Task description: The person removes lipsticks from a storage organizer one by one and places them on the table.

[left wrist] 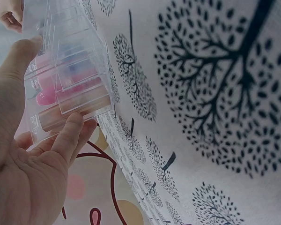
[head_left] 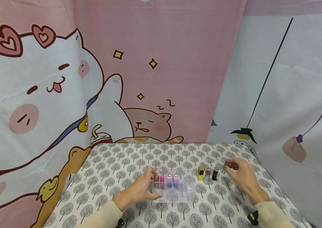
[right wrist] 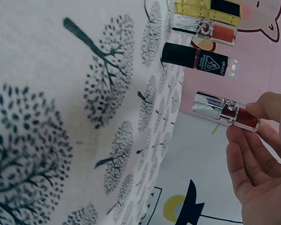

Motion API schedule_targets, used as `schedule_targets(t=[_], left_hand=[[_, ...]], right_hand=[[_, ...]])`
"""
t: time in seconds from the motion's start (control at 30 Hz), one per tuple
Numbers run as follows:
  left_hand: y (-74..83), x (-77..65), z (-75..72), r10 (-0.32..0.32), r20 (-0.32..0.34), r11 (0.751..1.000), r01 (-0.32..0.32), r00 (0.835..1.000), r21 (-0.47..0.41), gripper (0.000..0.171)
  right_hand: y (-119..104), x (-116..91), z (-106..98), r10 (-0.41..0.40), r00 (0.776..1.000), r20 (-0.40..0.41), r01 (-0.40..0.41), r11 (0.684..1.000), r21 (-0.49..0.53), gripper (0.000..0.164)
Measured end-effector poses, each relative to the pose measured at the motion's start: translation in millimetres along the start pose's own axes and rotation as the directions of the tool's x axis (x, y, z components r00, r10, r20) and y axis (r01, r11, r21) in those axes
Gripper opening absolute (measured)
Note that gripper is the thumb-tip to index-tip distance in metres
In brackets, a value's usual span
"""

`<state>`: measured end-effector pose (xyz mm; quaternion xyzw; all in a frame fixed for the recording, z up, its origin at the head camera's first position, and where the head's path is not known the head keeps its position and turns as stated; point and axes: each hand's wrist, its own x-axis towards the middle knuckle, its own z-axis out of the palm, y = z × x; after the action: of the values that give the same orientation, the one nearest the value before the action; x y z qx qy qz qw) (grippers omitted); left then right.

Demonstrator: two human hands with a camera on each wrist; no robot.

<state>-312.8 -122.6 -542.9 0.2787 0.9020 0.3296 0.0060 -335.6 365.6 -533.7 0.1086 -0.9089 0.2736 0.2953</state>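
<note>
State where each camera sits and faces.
Head: on the head, facing forward and down over the clear organizer; left hand, right hand and sleeves show.
Left wrist: worn there, toward the organizer; left hand gripping it, part of the right hand.
Right wrist: worn there, toward the tube the right hand pinches; only that hand.
Head and right wrist share the yellow item.

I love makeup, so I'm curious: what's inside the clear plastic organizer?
Inside the organizer, a brown tube, a bright pink tube and two pink-and-blue tubes sit in a row. In the left wrist view, the left hand hides part of the brown tube.
</note>
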Motion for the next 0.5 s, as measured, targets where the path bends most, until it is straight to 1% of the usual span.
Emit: schedule_targets(t=[0.13,0.37,0.5], left_hand=[[1.2,-0.6,-0.3,-0.005,0.002,1.000,0.005,1.000,-0.002,0.111],[0.9,-1.0,-0.2,-0.002,0.003,1.000,0.002,1.000,0.004,0.110],[0.5,-0.5,-0.6,0.003,0.001,1.000,-0.003,1.000,0.003,0.109]], right_hand=[[2,-2,3,0.007,1.000,0.021,-0.007,1.000,0.014,0.031],[4,-3,10,-0.011,1.000,0.001,0.011,1.000,-0.019,0.029],[6,-6,13,-0.001,1.000,0.006,0.001,1.000,-0.022,0.029]])
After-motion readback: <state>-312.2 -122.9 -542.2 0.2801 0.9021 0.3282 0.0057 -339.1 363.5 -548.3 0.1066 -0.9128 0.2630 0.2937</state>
